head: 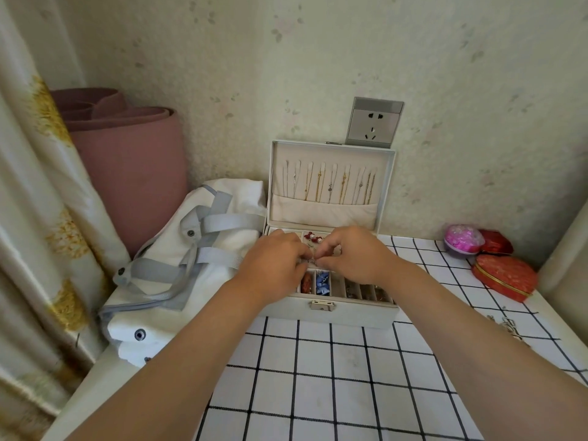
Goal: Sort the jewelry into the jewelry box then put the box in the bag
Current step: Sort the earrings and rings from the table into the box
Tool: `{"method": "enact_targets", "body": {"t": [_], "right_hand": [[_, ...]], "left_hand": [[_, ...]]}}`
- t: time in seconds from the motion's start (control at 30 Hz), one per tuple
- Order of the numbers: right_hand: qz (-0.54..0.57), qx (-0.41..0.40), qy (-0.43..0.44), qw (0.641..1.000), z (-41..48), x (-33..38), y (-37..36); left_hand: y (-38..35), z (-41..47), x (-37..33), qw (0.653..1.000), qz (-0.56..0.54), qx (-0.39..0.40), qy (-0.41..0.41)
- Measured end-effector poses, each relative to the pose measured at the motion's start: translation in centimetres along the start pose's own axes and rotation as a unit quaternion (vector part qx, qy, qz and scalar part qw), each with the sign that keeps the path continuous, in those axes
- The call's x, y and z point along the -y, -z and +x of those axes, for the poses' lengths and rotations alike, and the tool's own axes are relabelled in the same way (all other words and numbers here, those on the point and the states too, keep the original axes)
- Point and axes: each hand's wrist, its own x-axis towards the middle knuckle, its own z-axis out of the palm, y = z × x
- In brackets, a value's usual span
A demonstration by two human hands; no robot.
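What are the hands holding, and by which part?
The left hand and right hand pinch a small silvery piece over the jewelry box; which part cannot be told.

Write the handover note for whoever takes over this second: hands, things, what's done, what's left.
Left hand and right hand: both over the open jewelry box, fingertips together in a pinch grip on a small silvery piece, too small to name.
Bag: lies just left of the box.
Done: necklaces hang in the lid; red and blue pieces sit in the front compartments.
Left: set this piece down, collect the loose chain on the checked cloth to the right, close the lid, put the box in the bag.
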Motion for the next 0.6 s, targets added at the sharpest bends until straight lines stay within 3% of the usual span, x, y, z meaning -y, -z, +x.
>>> {"method": "enact_targets", "body": {"t": [0.4, 0.6], "right_hand": [[0.049, -0.020, -0.022, 0.998, -1.1, -0.1, 0.7], [0.045, -0.055, -0.046, 0.996, -5.1, -1.4, 3.0]], "left_hand": [[0.6, 0.0, -1.3, 1.000, 0.015, -0.007, 0.018], [0.9, 0.1, -5.6, 0.999, -0.052, -0.004, 0.012]]}}
